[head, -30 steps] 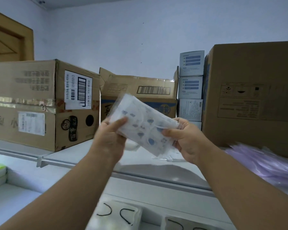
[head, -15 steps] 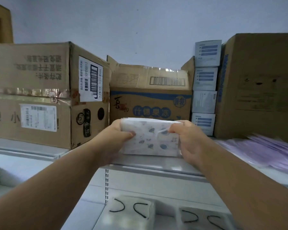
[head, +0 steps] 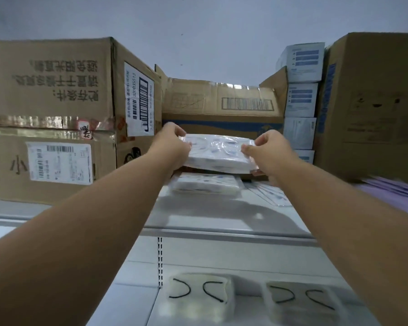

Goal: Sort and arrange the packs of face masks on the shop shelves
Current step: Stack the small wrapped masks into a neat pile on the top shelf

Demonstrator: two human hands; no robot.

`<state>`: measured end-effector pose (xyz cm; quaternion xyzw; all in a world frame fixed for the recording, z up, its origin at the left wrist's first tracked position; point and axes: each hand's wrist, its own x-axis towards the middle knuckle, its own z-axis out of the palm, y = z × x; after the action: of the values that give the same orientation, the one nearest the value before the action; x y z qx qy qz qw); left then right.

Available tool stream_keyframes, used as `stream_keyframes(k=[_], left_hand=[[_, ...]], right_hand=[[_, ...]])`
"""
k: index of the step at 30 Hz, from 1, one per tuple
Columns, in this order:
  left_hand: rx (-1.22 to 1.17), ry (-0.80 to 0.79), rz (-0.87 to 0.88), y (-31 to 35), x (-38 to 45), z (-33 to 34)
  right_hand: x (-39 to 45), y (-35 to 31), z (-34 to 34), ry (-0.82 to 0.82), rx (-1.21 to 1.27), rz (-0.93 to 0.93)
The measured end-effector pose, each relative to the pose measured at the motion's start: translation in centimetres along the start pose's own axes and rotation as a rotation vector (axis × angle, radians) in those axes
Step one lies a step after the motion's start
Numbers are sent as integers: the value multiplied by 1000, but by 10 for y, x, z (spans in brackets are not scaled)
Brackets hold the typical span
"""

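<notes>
A clear-wrapped pack of white face masks with blue prints (head: pixel 218 154) is held flat above the top shelf (head: pixel 222 222). My left hand (head: pixel 172 147) grips its left end and my right hand (head: pixel 266 152) grips its right end. Directly below it lies a second pack of the same kind (head: pixel 206 187) on the shelf, with a flat empty-looking wrapper (head: pixel 266 192) to its right. Purple mask packs (head: pixel 396 195) lie at the right edge of the shelf. Two packs of white masks with black ear loops (head: pixel 198 295) (head: pixel 302 300) sit on the lower shelf.
A large taped carton (head: pixel 50 118) stands at the left, an open carton (head: pixel 222 107) behind the packs, a stack of small blue-and-white boxes (head: pixel 300 100) and another big carton (head: pixel 372 107) at the right. The shelf front edge runs across the middle.
Both hands carried the printed pack forward from the shelf's front edge, turned it flat and brought it over the second pack deeper on the shelf. The camera also moved closer.
</notes>
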<state>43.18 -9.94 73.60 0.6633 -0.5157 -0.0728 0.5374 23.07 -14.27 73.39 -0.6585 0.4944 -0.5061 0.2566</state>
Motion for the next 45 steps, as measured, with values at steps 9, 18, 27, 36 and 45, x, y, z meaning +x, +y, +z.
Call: stream_keyframes(k=[9,18,27,36,45], left_hand=[[546,-134,8,-37,31,29],[675,-76,299,-43,22,33],[650,-246,430,-37,7,29],[608,-84,673,-7,-16,29],[482,-510,543,64,-73,88]], right_hand=[[31,17,45,-54,-280,19],[47,31,53,-57,-516,-37],[32,34,46,-114,-624,-215],[27,22,10,-57,-599,-220],[24,70,-76,-289,-712,-40]])
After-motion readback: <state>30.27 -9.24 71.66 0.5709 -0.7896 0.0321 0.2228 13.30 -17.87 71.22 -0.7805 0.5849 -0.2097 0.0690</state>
